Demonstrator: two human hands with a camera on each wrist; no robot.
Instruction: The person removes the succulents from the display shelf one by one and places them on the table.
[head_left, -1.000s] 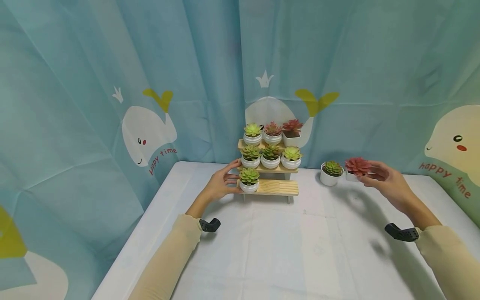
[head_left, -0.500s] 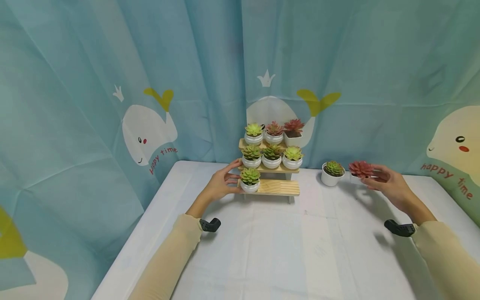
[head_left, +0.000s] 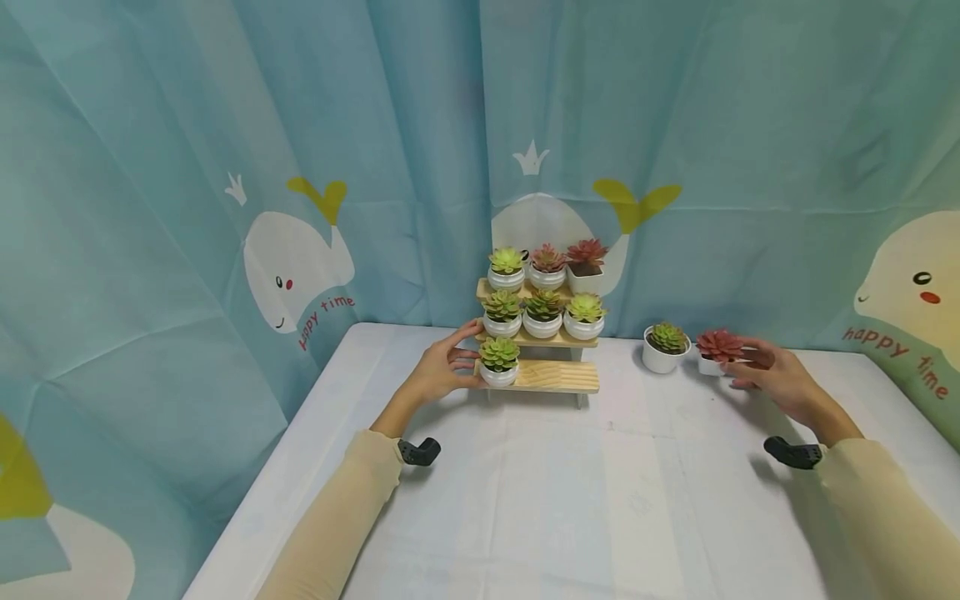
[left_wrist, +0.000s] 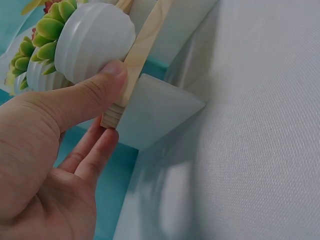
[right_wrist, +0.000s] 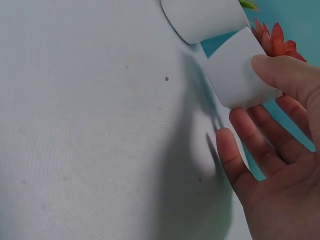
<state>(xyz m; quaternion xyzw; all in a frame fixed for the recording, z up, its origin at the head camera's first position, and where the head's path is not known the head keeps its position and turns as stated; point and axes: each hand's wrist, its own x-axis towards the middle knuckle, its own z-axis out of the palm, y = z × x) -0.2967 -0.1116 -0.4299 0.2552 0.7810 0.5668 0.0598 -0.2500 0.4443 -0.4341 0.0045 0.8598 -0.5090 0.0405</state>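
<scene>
Nine potted succulents [head_left: 720, 350], two hands [head_left: 772, 377].

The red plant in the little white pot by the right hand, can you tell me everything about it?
The red plant is a small succulent with pointed, reddish-pink leaves in a rosette, and it looks artificial. It sits in a plain white pot with flat, squarish sides and a smooth, matte look. The pot stands upright on the white tablecloth, right of a round white pot with a green succulent. The right hand holds it: the thumb presses one side, the fingers reach behind.
</scene>
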